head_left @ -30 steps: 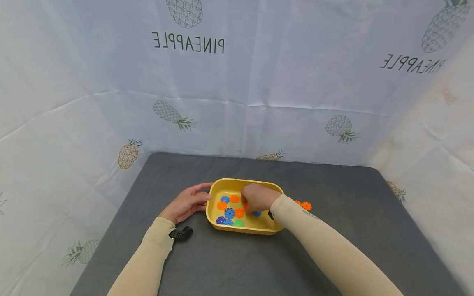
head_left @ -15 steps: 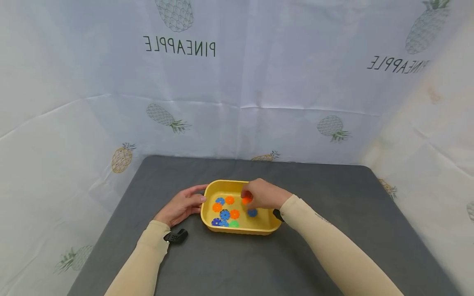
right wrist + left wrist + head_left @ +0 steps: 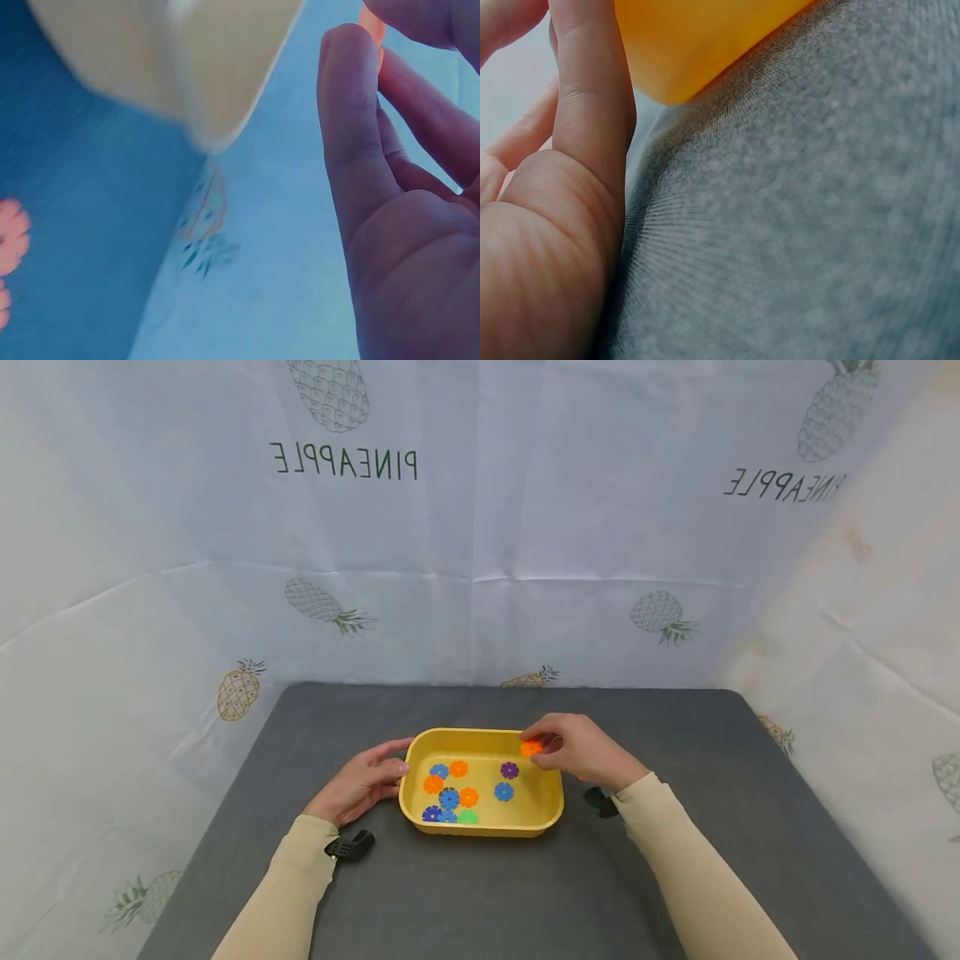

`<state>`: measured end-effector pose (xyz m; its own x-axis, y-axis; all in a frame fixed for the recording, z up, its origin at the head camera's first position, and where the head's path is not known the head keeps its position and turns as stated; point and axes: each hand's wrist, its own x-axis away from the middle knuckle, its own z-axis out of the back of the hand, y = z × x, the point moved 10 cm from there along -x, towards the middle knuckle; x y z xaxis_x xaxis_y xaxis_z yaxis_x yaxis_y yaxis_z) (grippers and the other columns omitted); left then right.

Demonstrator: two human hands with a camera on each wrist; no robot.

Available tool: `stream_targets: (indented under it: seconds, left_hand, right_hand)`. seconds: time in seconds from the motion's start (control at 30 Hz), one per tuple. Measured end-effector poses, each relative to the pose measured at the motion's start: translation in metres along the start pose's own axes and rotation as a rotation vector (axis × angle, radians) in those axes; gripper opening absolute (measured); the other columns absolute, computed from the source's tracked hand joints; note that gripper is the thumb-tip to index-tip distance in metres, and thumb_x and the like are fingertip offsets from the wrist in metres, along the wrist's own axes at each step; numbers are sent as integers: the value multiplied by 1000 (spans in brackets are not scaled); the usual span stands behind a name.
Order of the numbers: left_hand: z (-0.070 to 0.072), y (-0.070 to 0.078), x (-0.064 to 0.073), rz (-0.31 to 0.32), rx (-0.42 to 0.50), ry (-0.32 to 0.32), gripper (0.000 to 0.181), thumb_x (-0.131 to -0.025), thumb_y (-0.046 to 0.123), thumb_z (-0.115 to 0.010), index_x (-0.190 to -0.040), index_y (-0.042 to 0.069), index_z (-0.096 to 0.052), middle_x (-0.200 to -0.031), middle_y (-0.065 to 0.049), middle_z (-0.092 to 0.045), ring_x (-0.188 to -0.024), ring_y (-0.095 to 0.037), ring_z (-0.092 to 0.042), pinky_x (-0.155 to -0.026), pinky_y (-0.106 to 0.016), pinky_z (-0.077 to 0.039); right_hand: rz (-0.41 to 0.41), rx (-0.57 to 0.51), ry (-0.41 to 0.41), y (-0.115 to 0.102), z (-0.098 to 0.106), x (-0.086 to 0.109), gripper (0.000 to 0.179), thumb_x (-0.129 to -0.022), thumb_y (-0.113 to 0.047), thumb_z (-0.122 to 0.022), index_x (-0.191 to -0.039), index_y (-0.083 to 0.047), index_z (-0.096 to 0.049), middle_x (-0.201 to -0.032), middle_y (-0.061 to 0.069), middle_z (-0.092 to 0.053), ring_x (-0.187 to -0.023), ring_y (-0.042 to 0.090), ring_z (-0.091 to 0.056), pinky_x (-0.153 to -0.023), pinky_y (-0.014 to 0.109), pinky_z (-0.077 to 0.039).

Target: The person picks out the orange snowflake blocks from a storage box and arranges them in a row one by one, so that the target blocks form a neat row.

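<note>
A yellow plastic tray stands on the dark table with several notched, flower-shaped plastic discs inside. Between thumb and fingertips, my right hand pinches an orange flower-shaped disc over the tray's far right corner. That disc shows at the fingertips in the right wrist view. Beside the tray's left end is my left hand, its fingers extended and its thumb at the rim. A purple disc and a blue disc lie in the right half; orange, blue and green ones gather on the left.
Orange discs lie on the table to the right of the tray, mostly hidden behind my right hand in the head view. A pineapple-print cloth hangs behind the table and along its sides.
My right hand has lifted out of the tray's middle and moved right with the orange disc, uncovering a purple one. The left hand keeps its place at the tray. The head view has shifted slightly.
</note>
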<state>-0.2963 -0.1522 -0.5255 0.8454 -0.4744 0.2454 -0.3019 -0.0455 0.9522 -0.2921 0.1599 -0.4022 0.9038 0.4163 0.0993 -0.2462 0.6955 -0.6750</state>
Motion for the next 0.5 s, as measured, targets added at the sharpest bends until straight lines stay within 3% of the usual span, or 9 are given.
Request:
stream_targets:
  seconds: [0.23,0.5]
  left_hand:
    - [4,-1,-1,-10,-4,17,71,-107,18,-69,-169,13,-34,-147,-19,-64,-111,-23,-77,-98,-37,-65]
    - [1,-1,-2,-2,16,16,72,-108,16,-68,-169,12,-32,-142,-16,-68,-107,-22,-78,-97,-37,-65]
  right_hand:
    - [-84,-13,123,59,16,20,36,-99,-21,-81,-134,-16,-76,-125,3,-73,-105,19,-68,-92,38,-65]
    - [-150,-27,217,120,32,49,39,-100,-20,-79,-138,-11,-73,-130,8,-73,-107,24,-68,-91,43,-64]
